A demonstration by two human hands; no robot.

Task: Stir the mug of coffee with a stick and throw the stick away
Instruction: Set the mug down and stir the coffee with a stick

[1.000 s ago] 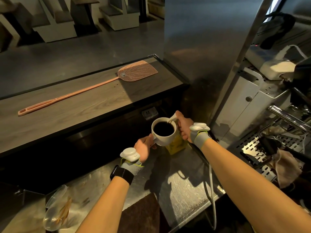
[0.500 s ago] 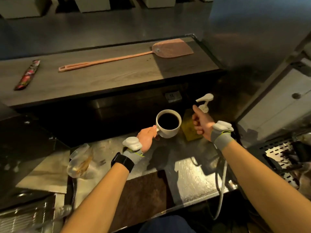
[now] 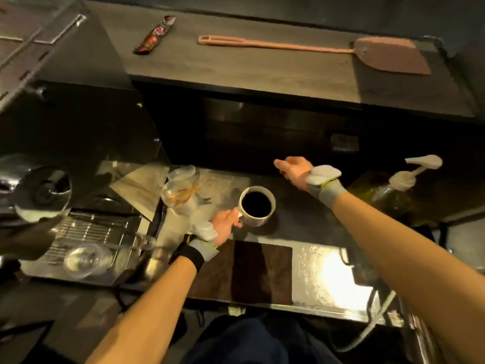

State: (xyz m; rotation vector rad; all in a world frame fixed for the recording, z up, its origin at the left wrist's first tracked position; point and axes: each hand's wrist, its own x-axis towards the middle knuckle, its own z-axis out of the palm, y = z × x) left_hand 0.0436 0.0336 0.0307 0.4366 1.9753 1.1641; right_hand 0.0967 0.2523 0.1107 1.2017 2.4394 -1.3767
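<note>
A white mug full of black coffee stands on the steel worktop. My left hand grips its handle from the left side. My right hand hovers above and behind the mug to the right, fingers loosely apart and pointing left, holding nothing. A clear plastic cup left of the mug holds what look like thin brown sticks. No stick is in either hand.
A raised wooden counter carries a pink fly swatter and a red sachet. A pump bottle stands at right, a dark mat lies at the near edge, and a glass rests on a drain rack at left.
The mug has come down and left, now resting on the worktop with only my left hand on it. My right hand let go and lifted away. The view has tilted down and left.
</note>
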